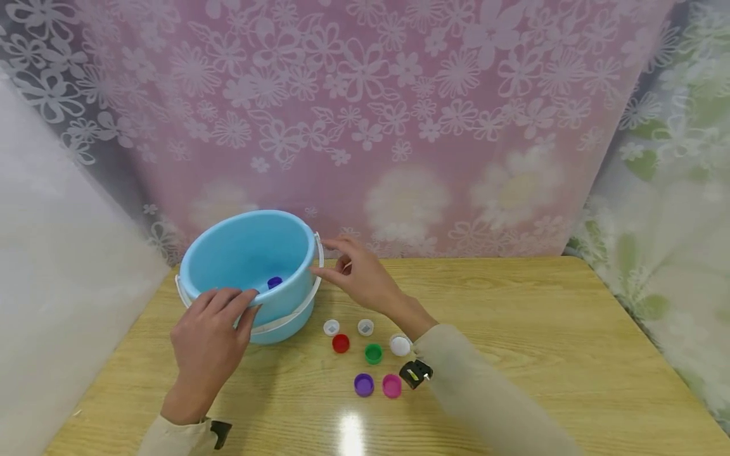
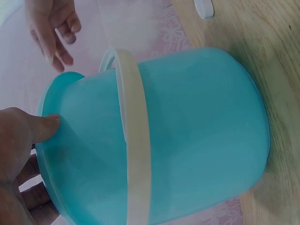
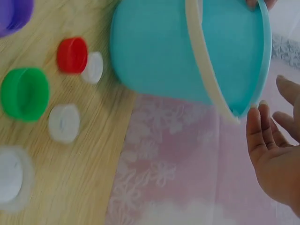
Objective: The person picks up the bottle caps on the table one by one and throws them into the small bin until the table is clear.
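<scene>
Beige sleeves point(image 1: 485, 386) up closest. Left hand point(image 1: 208, 335) has its grip hooked over the near rim of the blue bucket point(image 1: 245, 247); right hand's point(image 1: 365, 275) grip is loosely spread, holding nothing, right by the rim, can't tell if touching. Bucket's on the bench point(image 1: 570, 329), purple cap point(image 1: 275, 282) inside, seven loose caps point(image 1: 373, 353) beside it.

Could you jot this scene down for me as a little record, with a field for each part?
Container: blue bucket, standing on a wooden table
Handle: white handle, hanging down outside the bucket
Inside: a small dark purple cap
Left hand: grips the near rim
Right hand: fingers apart beside the rim; contact unclear
Caps on table: red cap, green cap, pink cap, light purple cap, three white caps
Backdrop: pink flowered curtain
</scene>
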Demonstrator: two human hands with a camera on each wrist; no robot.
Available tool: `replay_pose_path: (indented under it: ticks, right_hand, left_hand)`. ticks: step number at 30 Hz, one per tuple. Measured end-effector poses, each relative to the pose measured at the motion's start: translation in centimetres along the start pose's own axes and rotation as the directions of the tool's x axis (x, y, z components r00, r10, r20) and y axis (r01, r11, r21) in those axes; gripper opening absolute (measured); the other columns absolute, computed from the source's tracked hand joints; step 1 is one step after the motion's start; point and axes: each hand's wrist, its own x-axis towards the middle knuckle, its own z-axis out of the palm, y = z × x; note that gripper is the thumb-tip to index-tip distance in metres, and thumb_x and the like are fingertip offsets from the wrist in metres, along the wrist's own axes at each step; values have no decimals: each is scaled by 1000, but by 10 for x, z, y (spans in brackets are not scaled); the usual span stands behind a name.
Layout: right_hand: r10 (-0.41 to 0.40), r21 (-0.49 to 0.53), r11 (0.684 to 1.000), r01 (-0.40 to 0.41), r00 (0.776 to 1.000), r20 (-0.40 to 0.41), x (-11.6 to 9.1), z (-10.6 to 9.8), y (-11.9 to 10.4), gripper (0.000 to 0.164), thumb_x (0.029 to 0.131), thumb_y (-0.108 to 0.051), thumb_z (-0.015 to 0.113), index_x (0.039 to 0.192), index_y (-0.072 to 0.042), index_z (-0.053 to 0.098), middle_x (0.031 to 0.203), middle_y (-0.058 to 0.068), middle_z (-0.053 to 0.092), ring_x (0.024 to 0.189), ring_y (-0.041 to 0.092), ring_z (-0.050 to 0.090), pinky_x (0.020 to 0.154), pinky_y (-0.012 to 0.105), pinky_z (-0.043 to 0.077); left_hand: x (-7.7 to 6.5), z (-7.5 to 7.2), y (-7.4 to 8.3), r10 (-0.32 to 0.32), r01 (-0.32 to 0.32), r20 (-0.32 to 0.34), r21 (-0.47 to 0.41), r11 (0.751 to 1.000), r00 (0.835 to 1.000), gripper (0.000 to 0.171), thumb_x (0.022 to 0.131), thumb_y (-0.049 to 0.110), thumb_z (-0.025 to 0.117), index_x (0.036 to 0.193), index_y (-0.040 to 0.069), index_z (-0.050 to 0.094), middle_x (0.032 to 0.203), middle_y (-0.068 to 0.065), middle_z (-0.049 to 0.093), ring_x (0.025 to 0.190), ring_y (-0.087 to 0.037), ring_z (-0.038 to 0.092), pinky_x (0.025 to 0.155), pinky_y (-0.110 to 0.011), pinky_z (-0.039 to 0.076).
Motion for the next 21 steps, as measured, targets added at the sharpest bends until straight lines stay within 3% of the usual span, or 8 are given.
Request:
replay_pose_path:
  ticks: [5,13,21]
  right_hand:
    - [29,-34,999,-28,998,47,-20,-23,22,49,91,-32,65,137,-21,52,128,-4,50,81,12,57,63,30,52]
    - [79,-80,994,-71,991,103,-50,-55,56,46,94,-34,59,136,-16,52,132,3,50,84,14,56,70,34,51]
    - [177,-170,975,-143,962,208,-83,-79,78,48,94,-36,59,136,-15,51,135,5,47,89,13,56,78,33,50]
  left_hand:
    - [-1,0,-1,-1,1,-9,4,1000,1000,22,75,16,73,96,10,75,86,-6,68,81,-30,62,60,-43,50]
    - [-1,-1,-1,-2,2,-24,8,1000,1000,20,76,15,71,95,9,74,86,-9,68,81,-33,61,64,-44,50]
    - [2,1,5,6,-6,-13,5,1000,1000,22,82,19,60,94,6,74,85,-11,67,79,-35,61,63,-47,50]
